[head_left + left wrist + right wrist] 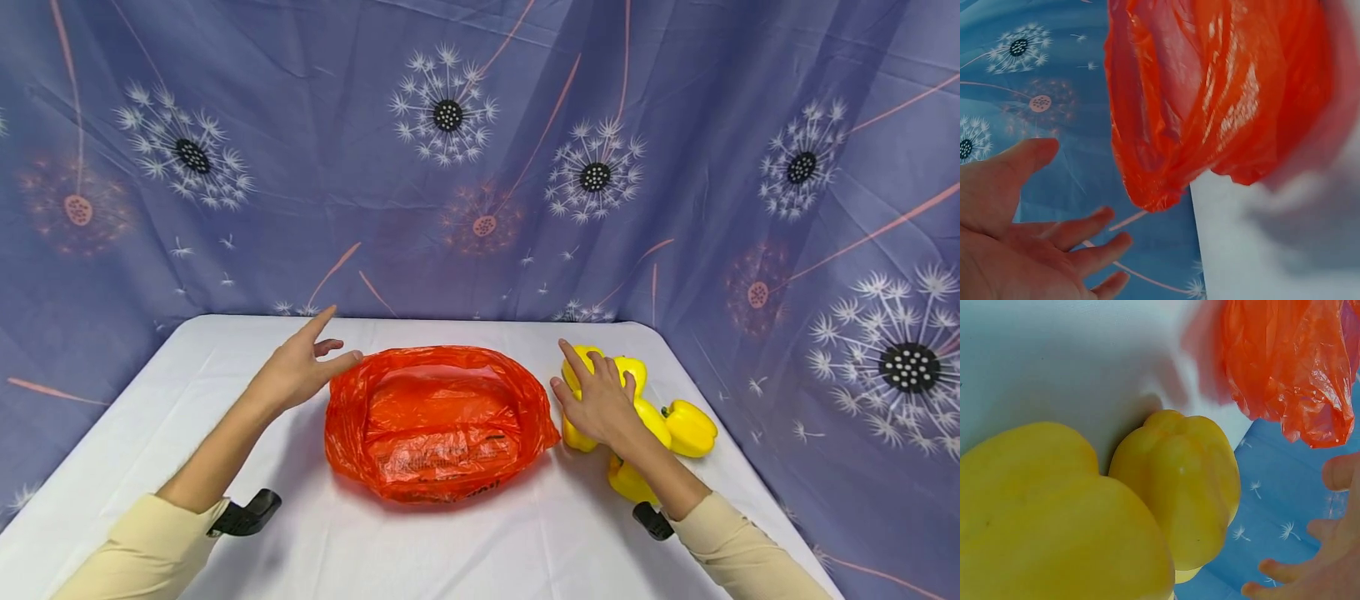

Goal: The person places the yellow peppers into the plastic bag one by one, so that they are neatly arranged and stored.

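Observation:
A red plastic bag (442,417) stands on the table with its mouth spread wide toward the head camera. My left hand (300,367) hovers at the bag's left side, fingers extended and thumb apart; the left wrist view shows a gap between this hand (1035,231) and the bag (1241,94). Over a group of yellow bell peppers (652,421), right of the bag, my right hand (600,404) is spread and holds nothing. It partly hides the peppers in the head view. In the right wrist view a bell pepper (1175,487) lies close, with the right hand's fingers (1285,570) apart from it.
A white cloth (360,550) covers the table. Behind it and along the sides hangs a blue-purple curtain (330,167) with a dandelion print. One yellow pepper (690,429) lies at the right of the group, near the table's right edge.

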Tool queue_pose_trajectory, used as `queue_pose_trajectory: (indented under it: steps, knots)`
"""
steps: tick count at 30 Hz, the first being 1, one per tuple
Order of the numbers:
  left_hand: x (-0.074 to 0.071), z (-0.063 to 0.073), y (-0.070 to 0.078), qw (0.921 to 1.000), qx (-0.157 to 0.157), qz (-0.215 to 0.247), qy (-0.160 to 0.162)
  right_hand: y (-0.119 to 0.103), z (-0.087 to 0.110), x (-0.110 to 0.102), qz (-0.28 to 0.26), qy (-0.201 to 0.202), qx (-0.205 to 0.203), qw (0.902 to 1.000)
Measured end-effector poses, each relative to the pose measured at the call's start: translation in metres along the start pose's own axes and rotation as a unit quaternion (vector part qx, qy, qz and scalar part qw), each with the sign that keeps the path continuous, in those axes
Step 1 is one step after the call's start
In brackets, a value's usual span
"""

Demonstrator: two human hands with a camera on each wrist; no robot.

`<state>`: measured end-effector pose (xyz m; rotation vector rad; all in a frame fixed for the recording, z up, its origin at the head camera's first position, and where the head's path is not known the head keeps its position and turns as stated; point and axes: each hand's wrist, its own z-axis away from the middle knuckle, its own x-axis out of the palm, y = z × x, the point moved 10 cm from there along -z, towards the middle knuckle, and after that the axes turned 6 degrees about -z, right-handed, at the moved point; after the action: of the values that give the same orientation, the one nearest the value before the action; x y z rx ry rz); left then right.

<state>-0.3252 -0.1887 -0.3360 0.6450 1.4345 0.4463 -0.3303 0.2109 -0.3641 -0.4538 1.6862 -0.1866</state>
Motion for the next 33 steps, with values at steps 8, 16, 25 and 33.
queue_pose_trajectory:
  steps: [8,16,25,33]
  knots:
    - [0.012,-0.004,-0.002,0.9975,-0.006,0.069,-0.014,0.0,-0.002,-0.004,-0.026,0.019,-0.004,0.9995]
    - [0.024,-0.005,-0.005,0.9972,-0.01,0.071,-0.024,0.002,0.0,-0.004,-0.065,0.007,-0.001,0.9978]
    - [0.04,-0.007,-0.011,0.9939,-0.017,0.1,-0.044,0.011,0.002,-0.004,-0.081,-0.001,0.014,0.9966]
    - [0.044,-0.007,-0.019,0.9905,-0.024,0.129,-0.041,0.013,0.004,-0.009,-0.086,0.012,-0.002,0.9962]
